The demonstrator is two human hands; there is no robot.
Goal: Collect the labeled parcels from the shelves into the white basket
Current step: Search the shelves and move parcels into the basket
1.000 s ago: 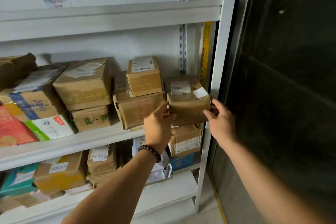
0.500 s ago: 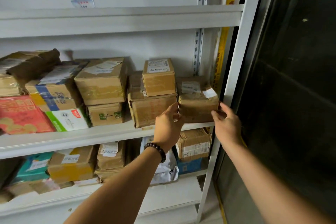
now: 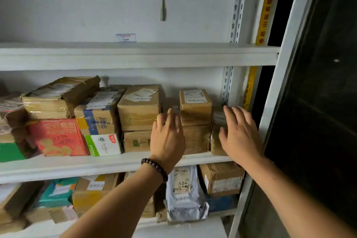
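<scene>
Labeled brown parcels fill the middle shelf. A small labeled box sits on a larger brown box. At the shelf's right end stands a taped brown parcel, mostly hidden behind my right hand, whose fingers are straight and spread in front of it. My left hand, with a bead bracelet on its wrist, hangs relaxed before the larger box and holds nothing. Whether either hand touches a parcel is unclear. The white basket is not in view.
A red box and more cartons crowd the shelf's left side. Below lie a grey mailer bag and a brown box. The upper shelf holds only a small tag. A white post and dark glass close off the right.
Both hands have let go of the brown parcel they gripped at the shelf's right end; it now rests on the shelf. The fingers have straightened, and the view has tilted upward.
</scene>
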